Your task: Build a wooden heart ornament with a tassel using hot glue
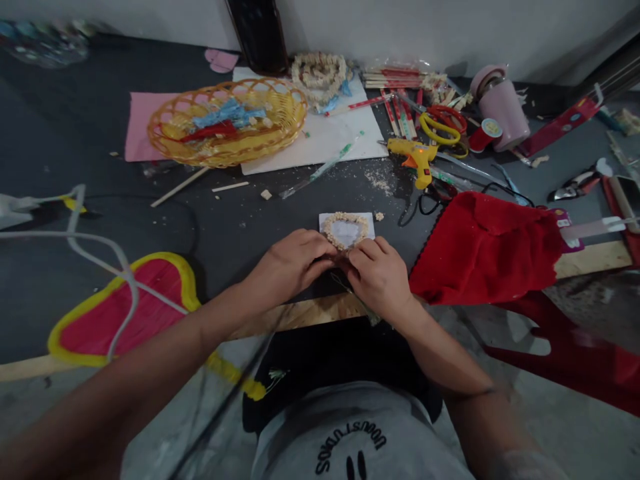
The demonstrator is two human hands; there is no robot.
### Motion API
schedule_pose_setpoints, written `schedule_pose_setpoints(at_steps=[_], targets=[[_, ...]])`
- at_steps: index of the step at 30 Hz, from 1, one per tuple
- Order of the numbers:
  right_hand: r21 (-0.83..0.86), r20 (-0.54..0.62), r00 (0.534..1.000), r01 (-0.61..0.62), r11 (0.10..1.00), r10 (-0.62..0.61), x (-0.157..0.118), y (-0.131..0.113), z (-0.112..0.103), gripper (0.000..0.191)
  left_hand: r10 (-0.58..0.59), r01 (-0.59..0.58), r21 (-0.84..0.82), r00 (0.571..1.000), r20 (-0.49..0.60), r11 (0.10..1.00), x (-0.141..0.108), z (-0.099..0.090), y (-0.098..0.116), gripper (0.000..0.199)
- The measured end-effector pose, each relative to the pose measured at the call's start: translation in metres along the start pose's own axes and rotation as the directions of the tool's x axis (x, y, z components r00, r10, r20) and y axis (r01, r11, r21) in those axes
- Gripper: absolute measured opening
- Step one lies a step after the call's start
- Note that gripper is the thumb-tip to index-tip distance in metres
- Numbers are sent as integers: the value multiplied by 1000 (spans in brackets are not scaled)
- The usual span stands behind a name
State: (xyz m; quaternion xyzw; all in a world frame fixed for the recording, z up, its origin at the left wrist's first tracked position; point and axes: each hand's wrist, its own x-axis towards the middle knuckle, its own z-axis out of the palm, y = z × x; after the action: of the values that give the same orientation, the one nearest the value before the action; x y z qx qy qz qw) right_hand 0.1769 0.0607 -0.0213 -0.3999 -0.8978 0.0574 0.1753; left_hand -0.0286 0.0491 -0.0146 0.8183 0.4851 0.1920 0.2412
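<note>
A small ring of pale beige pieces (pixel 345 217) lies on a white card (pixel 369 220) near the table's front edge. My left hand (pixel 299 259) is at the ring's lower left, fingers bent together in a pinch. On the lower right, my right hand (pixel 380 270) is also closed, its fingertips almost meeting those of the left. What lies between the fingertips is small and dark and cannot be made out. A thin thread loop (pixel 342 283) hangs below them by the wooden edge.
Behind are a yellow basket (pixel 287 110), a yellow glue gun (pixel 413 152), scissors (pixel 440 130) and a pink bottle (pixel 504 113). Red cloth (pixel 490 250) lies right. Left are a pink-and-yellow shape (pixel 145 303) and a white cable (pixel 117 250).
</note>
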Motion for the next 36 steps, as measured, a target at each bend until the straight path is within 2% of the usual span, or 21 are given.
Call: schedule_pose_setpoints(at_steps=[10,12,15,18,21,26,30,32,34,36], targets=[[-19,-59,996,-61,998,60,-15,10,-12,17,-39,39,-5,998,-41,999,-2,1,3,22],[-28,-66,996,-63,998,61,-18,12,-12,18,-80,79,-32,996,-40,996,-1,-3,6,20],[-6,-74,996,-41,999,41,-21,15,-12,16,-211,206,-131,977,-26,970,-2,-8,9,18],[46,-113,993,-31,998,36,-24,12,-16,11,-356,327,-308,934,-40,894,-5,-11,10,23],[102,-132,991,-16,995,29,-23,1,-20,13,-447,382,-479,894,-24,790,-9,-13,11,29],[55,-20,999,31,998,-30,-15,-21,-12,12,-501,408,-663,864,57,628,-15,-17,17,31],[23,60,998,23,999,-24,-11,-25,0,10,-522,403,-760,847,98,510,-21,-14,22,35],[110,32,999,25,994,-28,-11,-25,1,14,-532,399,-788,840,110,468,-24,-12,24,39],[290,-29,1000,7,957,1,-13,-25,-1,15,-528,403,-795,840,125,452,-26,-10,27,42],[526,-36,995,-57,848,89,-15,-25,-7,13,-520,411,-792,842,141,452,-27,-10,32,40]])
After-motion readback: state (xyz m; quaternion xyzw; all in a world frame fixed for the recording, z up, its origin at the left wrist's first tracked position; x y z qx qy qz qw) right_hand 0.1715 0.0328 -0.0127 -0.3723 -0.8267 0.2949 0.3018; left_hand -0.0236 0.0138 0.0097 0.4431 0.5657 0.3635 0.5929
